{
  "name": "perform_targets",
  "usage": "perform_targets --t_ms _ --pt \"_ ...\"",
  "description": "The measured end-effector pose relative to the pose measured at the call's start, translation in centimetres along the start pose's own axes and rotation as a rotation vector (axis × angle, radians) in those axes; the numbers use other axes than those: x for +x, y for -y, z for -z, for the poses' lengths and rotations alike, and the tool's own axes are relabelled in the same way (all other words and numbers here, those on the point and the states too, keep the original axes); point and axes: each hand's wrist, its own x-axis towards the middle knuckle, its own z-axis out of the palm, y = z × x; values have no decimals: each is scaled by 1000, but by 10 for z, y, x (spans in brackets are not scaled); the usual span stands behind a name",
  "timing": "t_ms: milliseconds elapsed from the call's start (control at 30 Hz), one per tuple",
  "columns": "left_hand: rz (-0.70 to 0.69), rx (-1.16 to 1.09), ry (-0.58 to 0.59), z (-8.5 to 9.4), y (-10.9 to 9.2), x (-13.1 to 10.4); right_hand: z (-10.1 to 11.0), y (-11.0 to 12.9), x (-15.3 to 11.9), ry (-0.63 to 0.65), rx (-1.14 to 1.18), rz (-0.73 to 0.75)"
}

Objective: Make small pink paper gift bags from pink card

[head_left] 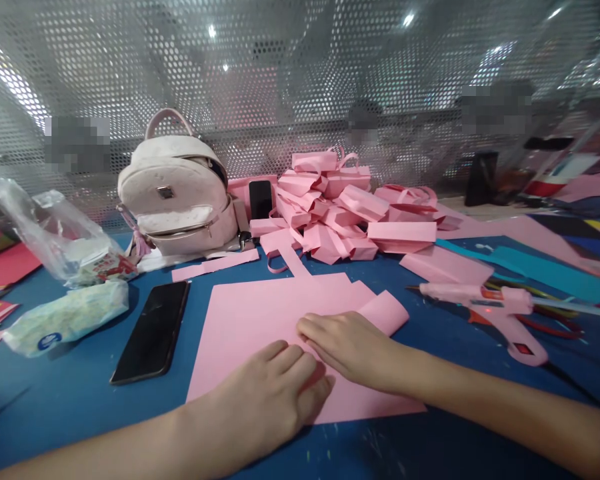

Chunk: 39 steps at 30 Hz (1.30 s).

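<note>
A large sheet of pink paper (pixel 250 327) lies on the blue table in front of me. Its right side has a curled, folded-over part (pixel 387 312) with layered edges. My left hand (pixel 280 387) rests low on the sheet, its fingers curled in and closed at the paper. Just beside it, my right hand (pixel 347 347) comes in from the right, fingers together and bent down onto the paper near the fold. The fingertips of both hands are partly hidden. A pink strip (pixel 293 259) touches the sheet's far edge.
Pink folded paper bags (pixel 330 213) are heaped behind the sheet. A pink glue gun (pixel 490 303) lies right, its cord trailing off. At left are a black phone (pixel 153 333), a tissue pack (pixel 73 313) and a plastic bag (pixel 70 240). A white backpack (pixel 175 193) stands behind.
</note>
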Motion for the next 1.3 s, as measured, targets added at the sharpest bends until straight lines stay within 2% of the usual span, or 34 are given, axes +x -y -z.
perform_targets --t_ms 167,333,433,533,667,800,1000,1133,1233,1300 --pt "81 -78 -64 -3 -11 -31 -1 0 0 3 -39 9" --pt "204 -47 -168 -3 -27 -71 2 1 1 11 -32 7" --pt "280 12 -168 1 -35 -96 3 1 1 5 -36 23" --pt "283 61 -113 5 -42 -117 2 0 1 -7 -26 32" --pt "300 91 -98 6 -49 -130 1 0 0 -12 -22 26" --pt "308 95 -112 13 -49 -123 1 1 0 -10 -40 28" --pt "297 -62 -40 28 -31 -91 3 2 -2 -13 -41 23" --pt "267 -136 102 20 -15 -66 3 3 -2 -15 -37 17" --pt "249 -56 230 9 -6 -47 4 3 -1 -13 -38 11" --pt "221 2 242 0 -1 -37 4 2 -1 -8 -34 12"
